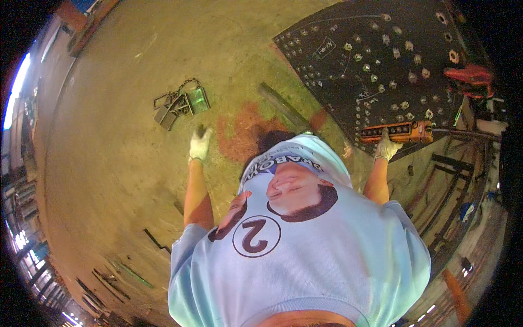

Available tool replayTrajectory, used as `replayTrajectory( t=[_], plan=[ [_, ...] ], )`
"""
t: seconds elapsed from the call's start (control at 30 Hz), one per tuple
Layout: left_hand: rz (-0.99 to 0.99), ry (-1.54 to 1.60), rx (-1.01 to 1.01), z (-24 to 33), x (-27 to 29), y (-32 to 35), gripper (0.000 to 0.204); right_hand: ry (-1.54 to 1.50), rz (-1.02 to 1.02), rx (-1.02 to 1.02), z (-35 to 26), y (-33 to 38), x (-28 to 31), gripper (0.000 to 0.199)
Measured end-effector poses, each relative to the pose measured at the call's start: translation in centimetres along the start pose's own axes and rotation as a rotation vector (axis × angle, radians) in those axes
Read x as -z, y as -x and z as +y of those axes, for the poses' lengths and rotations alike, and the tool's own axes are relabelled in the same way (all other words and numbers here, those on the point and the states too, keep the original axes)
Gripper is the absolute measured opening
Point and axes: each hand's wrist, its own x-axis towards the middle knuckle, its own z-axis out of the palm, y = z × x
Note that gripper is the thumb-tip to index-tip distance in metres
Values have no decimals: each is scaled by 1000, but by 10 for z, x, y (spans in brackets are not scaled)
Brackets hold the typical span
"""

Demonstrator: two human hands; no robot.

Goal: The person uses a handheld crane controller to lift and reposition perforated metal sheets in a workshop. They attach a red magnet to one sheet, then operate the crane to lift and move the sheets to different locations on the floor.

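Note:
My right hand (385, 147), in a pale work glove, grips an orange crane control pendant (396, 132) with a row of dark buttons. The pendant lies crosswise in the hand, and a dark cable (463, 134) runs off its right end. My left hand (200, 145), gloved the same way, is held out in front with nothing in it and its fingers apart. Just beyond it is a bundle of metal clamps or blocks (173, 110) with a chain (189, 83) looped at its top; one face shines green. The left hand does not touch the bundle.
A large dark steel plate (338, 65) with many ragged holes and chalk marks is at the far right. A red metal device (471, 79) sits by its edge. A dark bar (284, 108) lies on the stained floor ahead. Metal strips (103, 286) lie at the lower left.

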Motion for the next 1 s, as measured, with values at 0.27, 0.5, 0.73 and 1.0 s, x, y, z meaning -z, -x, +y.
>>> replayTrajectory(
  t=[0.27,0.5,0.73,1.0],
  plan=[
    [54,344,908,-134,-21,244,48,101,-131,2,-16,-10,10,112],
    [-32,272,1491,-261,-40,503,67,-9,-157,115,-10,-2,20,114],
    [-227,160,1041,-268,-87,474,55,-161,-214,367,41,-36,20,116],
    [187,443,607,-123,-27,240,56,16,-122,327,27,-13,22,110]
  ],
)
